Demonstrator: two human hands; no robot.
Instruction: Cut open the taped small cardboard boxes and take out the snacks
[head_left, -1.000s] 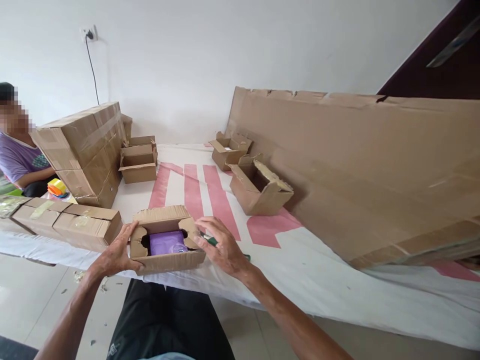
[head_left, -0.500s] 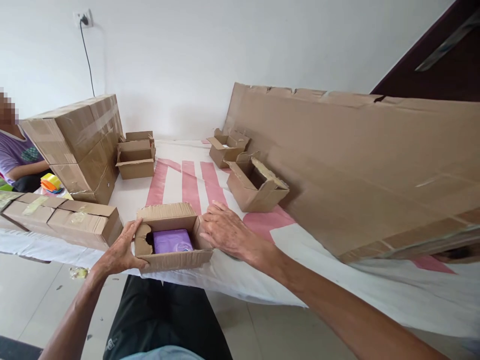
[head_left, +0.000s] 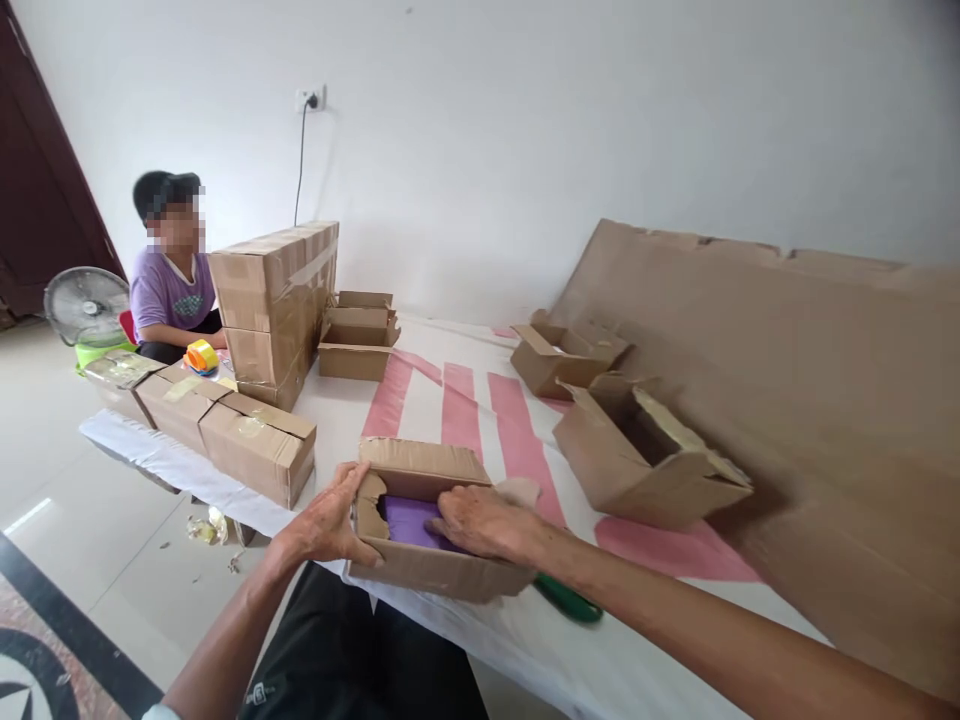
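Observation:
At the table's near edge stands an open cardboard box [head_left: 442, 575], with a purple packet [head_left: 409, 522] lying inside. My left hand [head_left: 337, 515] clasps the box's left end, thumb on the near wall and fingers at the far corner. Inside the box, my right hand [head_left: 480, 520] bends its fingers onto the packet and covers its right part; some fingertips are hidden. Beside the box's right end, a dark green object [head_left: 566, 598] lies partly under my right forearm.
Open cardboard boxes stand at right [head_left: 637, 460] and back left [head_left: 356, 360]. Taped boxes [head_left: 255, 445] line the left edge, near a carton stack [head_left: 277, 290]. A large cardboard sheet [head_left: 787, 400] leans at right. A person [head_left: 176, 290] sits behind the stack, near a fan [head_left: 88, 305].
My right hand has moved from the box's right end onto the purple packet inside. My left hand keeps its hold on the box. The view has turned left, showing more of the seated person.

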